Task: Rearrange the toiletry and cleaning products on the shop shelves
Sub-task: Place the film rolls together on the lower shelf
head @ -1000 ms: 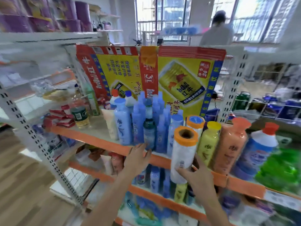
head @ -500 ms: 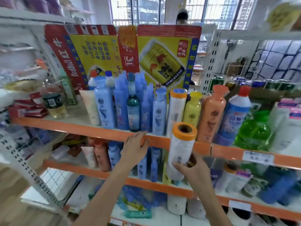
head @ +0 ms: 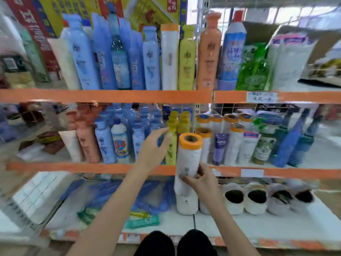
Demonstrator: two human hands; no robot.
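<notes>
1. Gripping the orange-capped roll (head: 188,163) low in our right hand (head: 202,180), we keep it upright before the middle shelf (head: 92,168).
2. Our left hand (head: 154,146), fingers spread and empty, touches the yellow bottle (head: 172,139) on that shelf, probably clearing space.

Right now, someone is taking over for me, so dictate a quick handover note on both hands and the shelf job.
Right hand: fingers grip the white plastic-wrapped roll with the orange end at its lower part, in front of the middle orange-edged shelf.
Left hand: open, reaching at the yellow bottle on that shelf.
Done: cannot tell.
Left: shelve the roll, probably with the matching rolls to its right.
</notes>
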